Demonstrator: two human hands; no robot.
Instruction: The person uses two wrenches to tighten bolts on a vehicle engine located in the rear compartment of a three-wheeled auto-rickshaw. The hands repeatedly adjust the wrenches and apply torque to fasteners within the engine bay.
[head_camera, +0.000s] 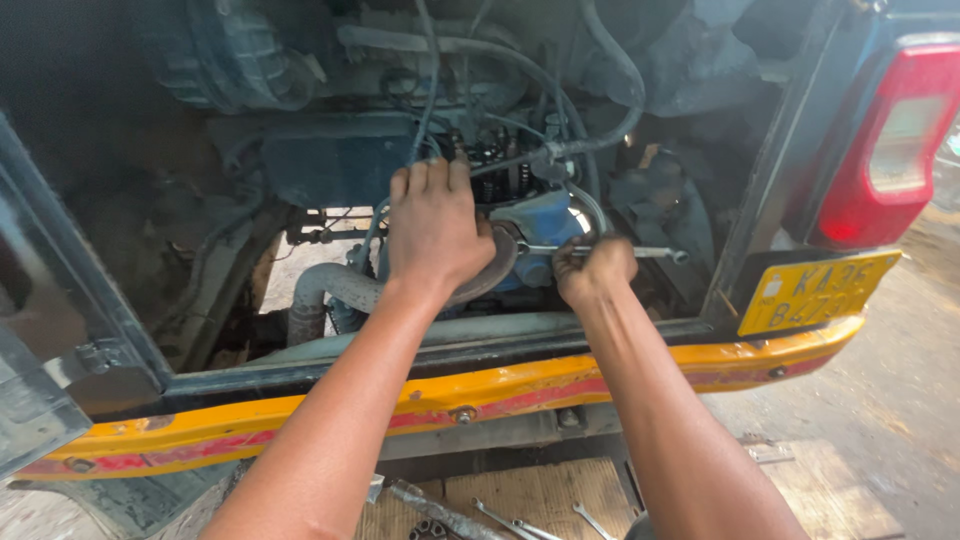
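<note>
Nearest me, at six o'clock below my arms, loose spanners (520, 522) lay on a wooden board (545, 492) on the ground. Beyond them ran the yellow bumper (300, 412) with its red stripe, a yellow plate (815, 291) at three o'clock, and the red tail lamp (888, 140) above that.

Past the bumper, inside the open engine bay, my left hand (437, 232) lay spread flat, fingers pointing toward twelve o'clock, palm pressed on a round grey pulley disc (497, 268). It gripped nothing; it only bore down on the disc's face.

Just to the right, at about three o'clock from that hand, my right hand (594, 268) was closed in a fist around the shank of a slim steel spanner (610, 250). The spanner lay near level, its free end toward three o'clock, its working end against the centre of the disc beside the blue engine housing (543, 226).

My judgement on doing it well: keep the left palm firm so the disc cannot turn, seat the spanner fully, pull steadily, not in jerks.

Farther in, toward twelve o'clock, black hoses (590, 140) looped over valve springs (497, 165); a ribbed grey pipe (325, 290) bent away at nine o'clock.
</note>
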